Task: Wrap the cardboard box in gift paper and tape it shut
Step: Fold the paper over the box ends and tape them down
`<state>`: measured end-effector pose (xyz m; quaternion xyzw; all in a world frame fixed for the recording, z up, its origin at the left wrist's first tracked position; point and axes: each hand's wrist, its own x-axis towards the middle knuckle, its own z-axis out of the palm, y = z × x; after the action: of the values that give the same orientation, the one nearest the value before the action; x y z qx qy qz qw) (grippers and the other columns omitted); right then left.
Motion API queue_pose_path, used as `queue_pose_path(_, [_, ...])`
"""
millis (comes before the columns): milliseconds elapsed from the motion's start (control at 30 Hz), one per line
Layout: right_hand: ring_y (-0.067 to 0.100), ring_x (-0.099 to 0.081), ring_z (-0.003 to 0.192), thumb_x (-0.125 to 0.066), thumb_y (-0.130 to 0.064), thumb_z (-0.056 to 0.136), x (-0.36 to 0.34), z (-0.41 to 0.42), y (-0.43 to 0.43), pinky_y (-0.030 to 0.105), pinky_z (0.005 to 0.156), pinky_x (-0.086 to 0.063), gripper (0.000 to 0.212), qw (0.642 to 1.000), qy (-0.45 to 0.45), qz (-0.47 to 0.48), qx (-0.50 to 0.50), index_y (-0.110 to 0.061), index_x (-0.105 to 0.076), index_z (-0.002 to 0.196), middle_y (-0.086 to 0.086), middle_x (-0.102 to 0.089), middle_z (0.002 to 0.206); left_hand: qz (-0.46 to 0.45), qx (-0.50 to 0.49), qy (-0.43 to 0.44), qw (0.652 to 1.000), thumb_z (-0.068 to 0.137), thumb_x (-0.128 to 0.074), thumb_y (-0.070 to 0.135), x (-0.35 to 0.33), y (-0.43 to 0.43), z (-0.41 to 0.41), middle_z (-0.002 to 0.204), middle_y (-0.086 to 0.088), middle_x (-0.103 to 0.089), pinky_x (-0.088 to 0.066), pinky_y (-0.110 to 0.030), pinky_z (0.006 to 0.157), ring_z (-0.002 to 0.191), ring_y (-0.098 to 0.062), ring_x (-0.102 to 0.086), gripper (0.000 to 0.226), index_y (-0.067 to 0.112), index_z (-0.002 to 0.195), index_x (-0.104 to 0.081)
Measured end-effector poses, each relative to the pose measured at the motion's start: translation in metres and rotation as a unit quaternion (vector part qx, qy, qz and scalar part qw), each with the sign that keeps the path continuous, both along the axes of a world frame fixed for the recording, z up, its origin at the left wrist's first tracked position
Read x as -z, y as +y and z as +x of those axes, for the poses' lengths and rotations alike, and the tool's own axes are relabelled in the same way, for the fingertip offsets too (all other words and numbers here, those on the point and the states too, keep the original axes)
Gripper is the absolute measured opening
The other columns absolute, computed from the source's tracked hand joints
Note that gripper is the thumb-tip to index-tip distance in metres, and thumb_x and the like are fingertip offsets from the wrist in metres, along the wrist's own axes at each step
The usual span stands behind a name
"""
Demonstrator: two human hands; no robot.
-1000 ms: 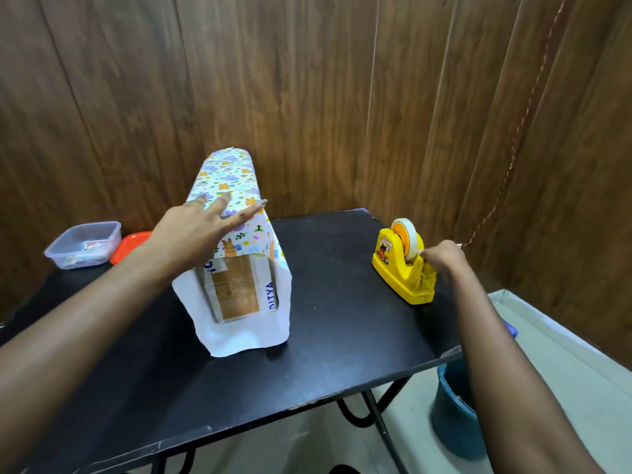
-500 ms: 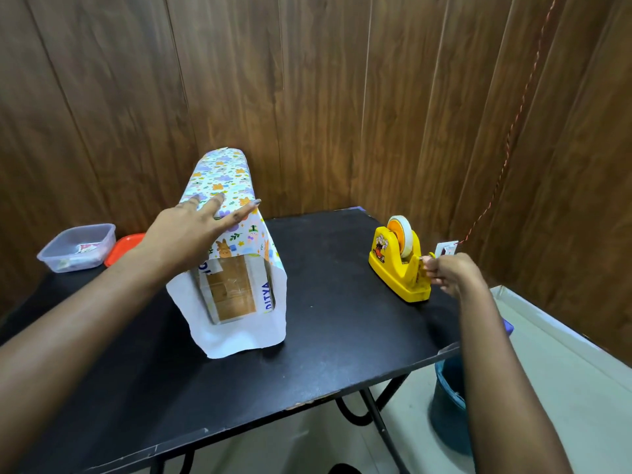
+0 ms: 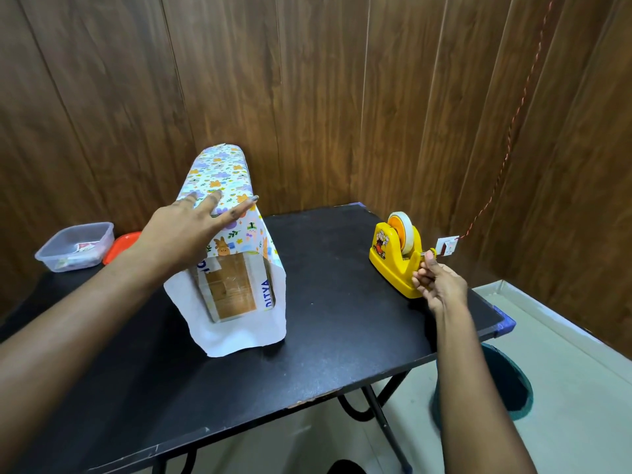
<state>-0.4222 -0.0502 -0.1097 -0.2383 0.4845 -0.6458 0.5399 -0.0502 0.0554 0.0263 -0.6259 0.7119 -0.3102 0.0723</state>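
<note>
Brown cardboard showed only at the near end of the cardboard box (image 3: 232, 289), below the left hand (image 3: 184, 234); everywhere else the gift paper (image 3: 219, 172) covered it, and the box's far end, beyond the fingertips, was out of sight. Blue print on the exposed face was cut off by the paper's edge, so only the letters "DITYA" read clearly down the side nearer the right hand (image 3: 441, 285). The left hand lay flat with fingers spread and straight, pressing the paper against the top of the box. The right hand's fingers were curled together at the near end of the yellow tape dispenser (image 3: 393, 265), close to its cutter; any strip of tape there was too thin and clear to see, so whether they pinched tape could not be told. The box stood on the black table (image 3: 342, 319), long and tall, running away from the left hand towards the wooden wall. The paper was white with small flowers and animals in orange, purple and blue; it draped over the top and both sides, and its plain white underside stuck out past the open end as a loose sleeve resting on the table. Left of the left wrist sat a clear plastic container (image 3: 75, 246) with blurred contents, and a red lid (image 3: 123, 246) half hidden beside it. Under the right forearm a dark bin (image 3: 509, 388) was partly covered by the arm
</note>
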Motion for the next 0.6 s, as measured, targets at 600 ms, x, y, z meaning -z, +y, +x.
queue_pose_path(600, [0.004, -0.053, 0.031, -0.066, -0.018, 0.088, -0.01, 0.028, 0.003, 0.013, 0.036, -0.043, 0.029, 0.97, -0.209, -0.019, 0.123, -0.006, -0.051, 0.066, -0.005, -0.051, 0.033, -0.006, 0.005, -0.004, 1.0, 0.088, -0.059, 0.023, 0.0, 0.001, 0.001, 0.156, -0.009, -0.015, -0.051, -0.034, 0.078, 0.137, -0.034, -0.032, 0.115, 0.046, 0.119, 0.049])
